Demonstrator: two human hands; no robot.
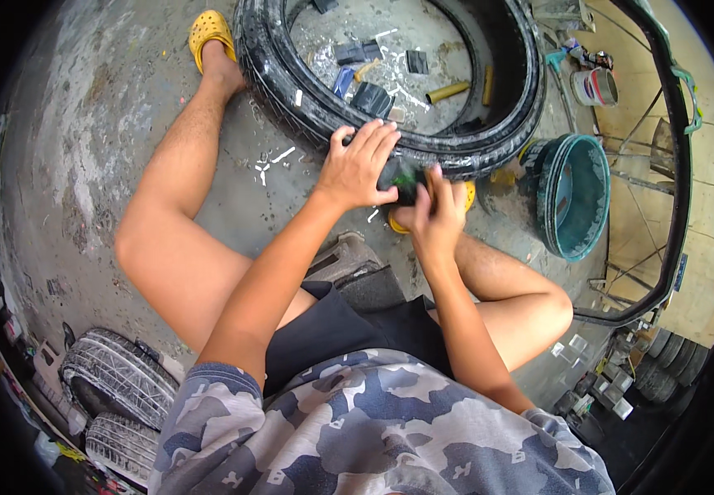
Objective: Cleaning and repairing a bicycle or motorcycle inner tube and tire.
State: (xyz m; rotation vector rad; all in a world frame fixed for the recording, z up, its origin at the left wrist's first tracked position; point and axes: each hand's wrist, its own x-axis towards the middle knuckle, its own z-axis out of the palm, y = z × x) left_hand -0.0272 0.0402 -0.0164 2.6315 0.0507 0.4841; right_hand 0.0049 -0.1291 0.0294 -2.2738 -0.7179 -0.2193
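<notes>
A big black tyre (287,91) lies on the floor between my feet, its tread wet or dusty. My left hand (357,167) rests on its near side, fingers stretched out over the edge and thumb toward a dark patch with a green mark (405,176). Just right of that patch is my right hand (439,213), its fingers curled and blurred by motion. A brownish sliver shows between these fingers, too smeared to name. The contact between the right hand and the tyre is unclear.
Inside the tyre ring lie black rubber pieces (417,61) and a yellowish tube (448,91). A teal tub (576,202) and a white bucket (595,87) stand on the right. More tyres (118,375) sit at the lower left. A low seat (369,289) is between my legs.
</notes>
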